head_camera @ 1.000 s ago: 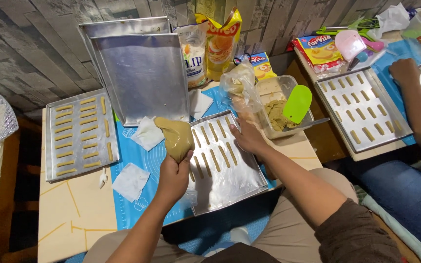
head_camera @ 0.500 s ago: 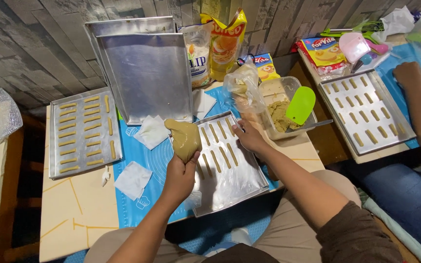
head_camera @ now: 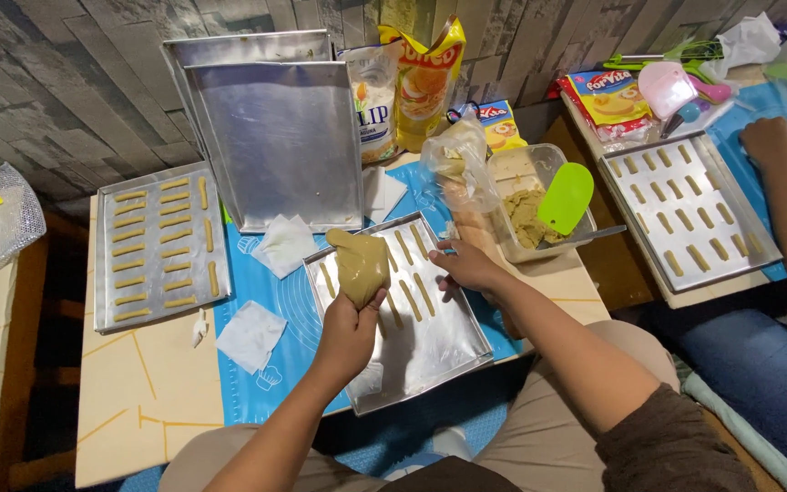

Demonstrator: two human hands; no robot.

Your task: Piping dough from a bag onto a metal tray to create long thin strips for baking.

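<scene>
Piping bag [head_camera: 360,264] upright in left hand [head_camera: 348,333].

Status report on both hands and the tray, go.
Left hand grips piping bag over tray. Right hand steadies tray edge. Dough strips laid; nothing blocking.

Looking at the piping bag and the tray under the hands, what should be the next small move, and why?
Probably lower the tip of the dough-filled piping bag, held in the left hand, to the bare lower part of the baking tray and pipe another strip. Only the upper part carries dough strips, and the right hand rests on the tray's edge, as if steadying it.
</scene>
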